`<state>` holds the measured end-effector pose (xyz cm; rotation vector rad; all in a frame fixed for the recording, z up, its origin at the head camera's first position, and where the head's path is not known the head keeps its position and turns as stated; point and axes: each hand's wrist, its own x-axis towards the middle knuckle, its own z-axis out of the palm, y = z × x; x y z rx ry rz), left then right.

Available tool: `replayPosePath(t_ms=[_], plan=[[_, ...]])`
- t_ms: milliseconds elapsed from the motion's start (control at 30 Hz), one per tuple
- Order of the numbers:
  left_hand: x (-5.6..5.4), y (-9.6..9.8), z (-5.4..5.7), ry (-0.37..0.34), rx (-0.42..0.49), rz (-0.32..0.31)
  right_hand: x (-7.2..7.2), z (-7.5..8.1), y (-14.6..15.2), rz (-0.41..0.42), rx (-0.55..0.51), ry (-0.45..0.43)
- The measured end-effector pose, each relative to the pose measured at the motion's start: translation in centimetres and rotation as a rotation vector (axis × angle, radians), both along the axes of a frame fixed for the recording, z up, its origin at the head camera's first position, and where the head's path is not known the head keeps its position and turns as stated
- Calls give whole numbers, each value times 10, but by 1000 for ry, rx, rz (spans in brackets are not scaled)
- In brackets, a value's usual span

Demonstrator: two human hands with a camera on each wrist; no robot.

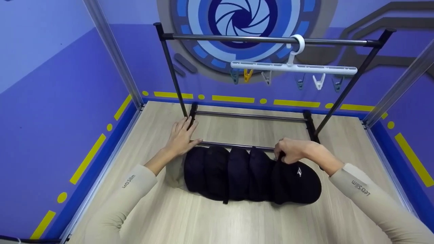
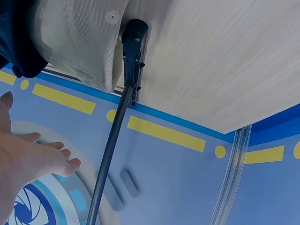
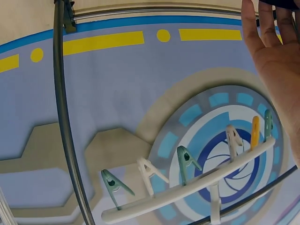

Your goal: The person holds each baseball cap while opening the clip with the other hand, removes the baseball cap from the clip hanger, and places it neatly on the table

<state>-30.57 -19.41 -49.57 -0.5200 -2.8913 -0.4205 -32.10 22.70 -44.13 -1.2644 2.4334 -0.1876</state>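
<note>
A row of nested caps lies along the front of the rack: several dark ones, the rightmost a black cap [image 1: 301, 184] with a small white logo, and a beige ribbed cap [image 2: 77, 37] at the left end. My right hand [image 1: 293, 150] pinches the back edge of the black cap with curled fingers; in the right wrist view its fingertips are partly cut off. My left hand [image 1: 181, 137] has its fingers spread above the rack's left foot, its thumb by the low front bar near the beige cap. Whether it touches the rack cannot be told.
A dark metal garment rack [image 1: 217, 38] stands behind the caps on a wood-grain table [image 1: 234, 223]. From its top bar hangs a white hanger [image 1: 268, 66] with several coloured clips, including a yellow clip [image 1: 248, 75]. Blue printed walls [image 1: 51, 91] enclose the sides and back.
</note>
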Motion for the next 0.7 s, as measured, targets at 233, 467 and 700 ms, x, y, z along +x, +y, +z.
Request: replayPosePath(t_ms=[233,467,700], plan=[[0,-1,-2,9,-18,14,-5,-8,-17,38,-8,0],[2,-2,-5,-8,-2,17,-5,-9,-26,86,-8,-11],[3,-3,-7,-21,15,13,-2,-12,-29,111,-33,9]])
